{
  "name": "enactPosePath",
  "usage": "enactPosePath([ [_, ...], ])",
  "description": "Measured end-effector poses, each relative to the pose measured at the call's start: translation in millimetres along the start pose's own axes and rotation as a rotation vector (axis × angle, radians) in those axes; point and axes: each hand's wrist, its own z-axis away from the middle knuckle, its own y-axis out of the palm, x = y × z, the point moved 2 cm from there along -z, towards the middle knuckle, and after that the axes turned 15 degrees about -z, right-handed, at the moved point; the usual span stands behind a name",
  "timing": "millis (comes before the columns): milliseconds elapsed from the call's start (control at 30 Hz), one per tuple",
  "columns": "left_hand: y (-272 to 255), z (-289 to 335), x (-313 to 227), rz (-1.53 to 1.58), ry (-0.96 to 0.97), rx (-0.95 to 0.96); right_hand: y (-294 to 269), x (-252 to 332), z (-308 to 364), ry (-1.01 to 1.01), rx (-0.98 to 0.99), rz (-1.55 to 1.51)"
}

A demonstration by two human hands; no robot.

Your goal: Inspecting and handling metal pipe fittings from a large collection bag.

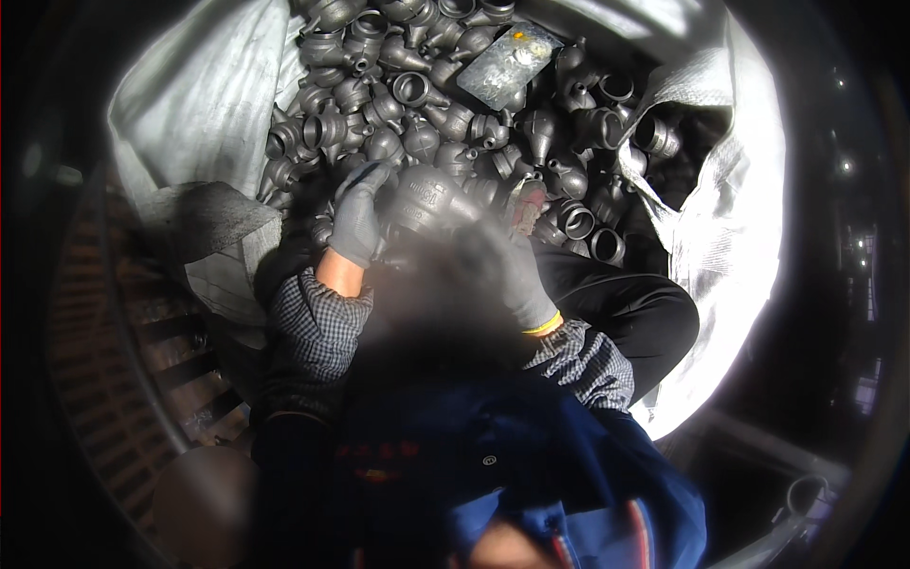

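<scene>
A rounded grey metal casting (424, 201) with raised lettering is held up in front of me. My left hand (356, 220), in a grey glove, is closed around its left side. My right hand (512, 266), in a grey glove with a yellow cuff, is to the right of the casting. Its fingers look curled, but they are partly smeared. By them is a small pinkish-red thing (527, 204), and I cannot make out whether it is a tool or part of the glove. The near side of the casting fades into a dark blur.
Many similar grey castings (420, 140) are heaped beyond my hands in a large white woven bag (213, 90). A flat grey metal plate (510, 66) with an orange mark lies on the heap. My bent knee (645, 313) is at the right. Brown slats (123, 360) are at the left.
</scene>
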Motion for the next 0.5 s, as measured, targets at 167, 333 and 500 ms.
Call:
enactPosePath([
  [167, 9.5, 8.9, -5.9, -0.013, 0.014, -0.033, -10.8, 0.1, 0.2, 0.124, -0.074, -0.001],
  [333, 19.2, 18.5, -12.4, 0.004, -0.022, -0.049, -7.6, -17.3, -7.8, -0.188, -0.026, 0.214],
  [500, 18.8, 24.8, -19.8, 0.012, -0.021, -0.042, -18.1, -17.1, -4.9, -0.029, -0.064, 0.042],
])
